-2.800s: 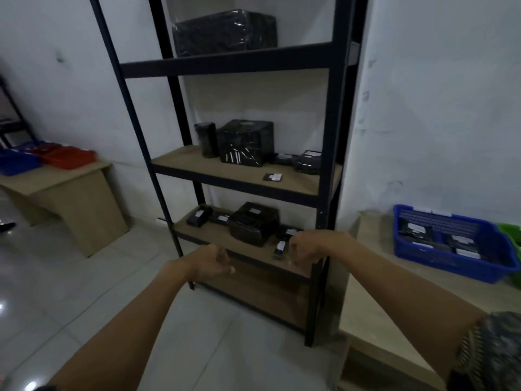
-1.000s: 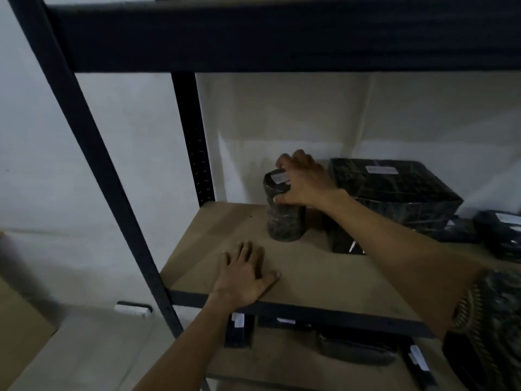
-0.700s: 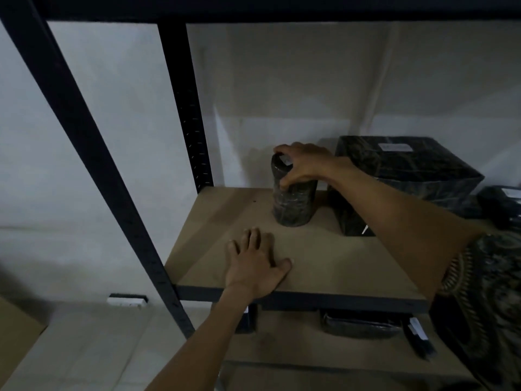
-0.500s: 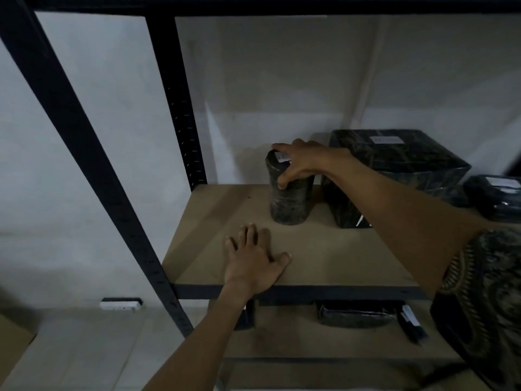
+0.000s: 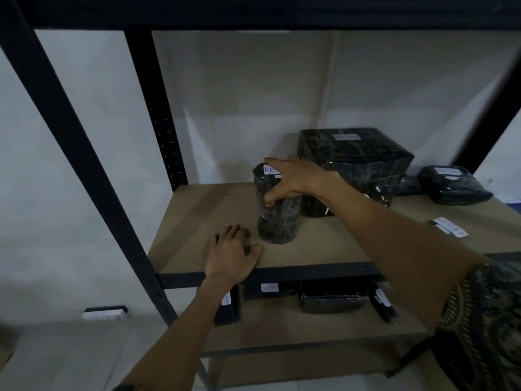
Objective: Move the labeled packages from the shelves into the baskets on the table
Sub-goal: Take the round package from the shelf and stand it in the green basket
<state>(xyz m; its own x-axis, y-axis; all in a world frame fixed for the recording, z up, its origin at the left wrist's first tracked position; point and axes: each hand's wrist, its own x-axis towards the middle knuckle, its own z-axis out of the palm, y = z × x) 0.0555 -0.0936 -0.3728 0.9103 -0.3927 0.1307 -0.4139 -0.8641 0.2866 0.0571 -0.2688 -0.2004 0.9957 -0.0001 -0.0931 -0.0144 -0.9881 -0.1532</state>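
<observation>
A black wrapped cylinder package [image 5: 277, 221] with a white label on top stands upright on the middle shelf [image 5: 197, 221]. My right hand [image 5: 293, 179] grips its upper part, thumb on the front, fingers over the top and far side. My left hand [image 5: 229, 256] rests flat, fingers spread, on the shelf's front edge just left of the cylinder. A large black wrapped box [image 5: 355, 165] with a label stands right behind the cylinder. A flat black package [image 5: 451, 184] lies at the far right. No basket is in view.
Black metal uprights [image 5: 84, 176] frame the shelf, with a crossbeam [image 5: 253, 12] overhead. The lower shelf [image 5: 282, 331] holds several small black labeled packages [image 5: 332, 300]. A small labeled item [image 5: 448, 227] lies on the middle shelf at right. A white wall stands behind.
I walked up to the shelf unit. My right hand took hold of the cylinder and has drawn it forward toward the shelf's front; my left hand stays flat on the shelf edge.
</observation>
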